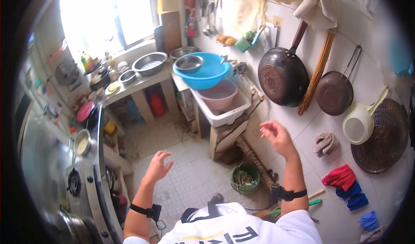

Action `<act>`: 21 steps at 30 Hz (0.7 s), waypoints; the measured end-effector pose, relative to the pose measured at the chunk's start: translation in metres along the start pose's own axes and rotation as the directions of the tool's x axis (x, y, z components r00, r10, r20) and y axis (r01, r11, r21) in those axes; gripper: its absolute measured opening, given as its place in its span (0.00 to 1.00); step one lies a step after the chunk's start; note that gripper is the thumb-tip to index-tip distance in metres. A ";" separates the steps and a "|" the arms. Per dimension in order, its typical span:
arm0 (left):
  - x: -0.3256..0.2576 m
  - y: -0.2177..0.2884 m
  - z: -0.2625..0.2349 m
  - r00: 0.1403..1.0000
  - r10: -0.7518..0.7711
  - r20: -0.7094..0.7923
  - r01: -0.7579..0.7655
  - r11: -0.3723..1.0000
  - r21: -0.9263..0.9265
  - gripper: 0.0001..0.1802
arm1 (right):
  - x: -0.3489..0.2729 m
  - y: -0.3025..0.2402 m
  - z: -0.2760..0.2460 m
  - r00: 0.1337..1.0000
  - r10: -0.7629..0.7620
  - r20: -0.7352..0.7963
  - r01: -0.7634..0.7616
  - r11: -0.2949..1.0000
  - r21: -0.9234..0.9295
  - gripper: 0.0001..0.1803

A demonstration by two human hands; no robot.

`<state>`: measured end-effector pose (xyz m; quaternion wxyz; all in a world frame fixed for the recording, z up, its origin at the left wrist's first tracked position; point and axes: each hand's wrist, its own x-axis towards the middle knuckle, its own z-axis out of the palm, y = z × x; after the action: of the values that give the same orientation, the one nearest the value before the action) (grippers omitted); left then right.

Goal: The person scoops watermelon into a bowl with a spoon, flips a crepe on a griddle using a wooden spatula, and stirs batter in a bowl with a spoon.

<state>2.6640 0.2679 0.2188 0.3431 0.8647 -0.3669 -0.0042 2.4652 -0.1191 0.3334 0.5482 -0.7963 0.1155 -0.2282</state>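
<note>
Right hand [279,139] hovers — white sink [230,117] ahead, left.

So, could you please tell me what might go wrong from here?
The green bucket stands on the floor near a foot and could be kicked over. The dark wok hangs above the right hand in this view, so a raised arm might knock it. The metal bowl at one side of the blue basin might tip if bumped.

The large basin [209,80] is bright blue; below it, a tub [217,97] is pale pink and a sink [229,118] white. Right of the basin, a dark pan [283,77] bears concentric rings.
</note>
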 end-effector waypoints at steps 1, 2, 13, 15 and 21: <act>0.028 0.005 -0.002 1.000 0.018 0.017 -0.018 1.000 -0.008 0.19 | 0.014 -0.013 -0.012 0.998 -0.030 -0.047 0.029 0.999 -0.018 0.09; 0.056 0.009 -0.003 0.998 0.058 0.024 -0.057 0.998 -0.012 0.19 | 0.026 -0.030 -0.019 0.990 -0.077 -0.116 0.070 0.996 -0.063 0.08; 0.353 0.215 -0.005 0.566 0.747 -0.349 -0.823 0.540 -0.176 0.25 | 0.147 -0.144 -0.122 0.636 -0.435 -0.638 0.432 0.885 -0.173 0.12; 0.389 0.271 -0.013 0.486 0.760 -0.431 -0.873 0.445 -0.199 0.25 | 0.169 -0.158 -0.143 0.539 -0.457 -0.708 0.449 0.867 -0.217 0.18; 0.465 0.400 -0.008 0.293 0.705 -0.646 -0.951 0.145 -0.273 0.26 | 0.220 -0.179 -0.164 0.414 -0.368 -0.832 0.519 0.847 -0.116 0.31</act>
<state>2.7532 -0.2219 0.5766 0.6077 0.3144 -0.6918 0.2310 2.5637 -0.2826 0.5997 0.4075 -0.5459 0.1263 -0.7211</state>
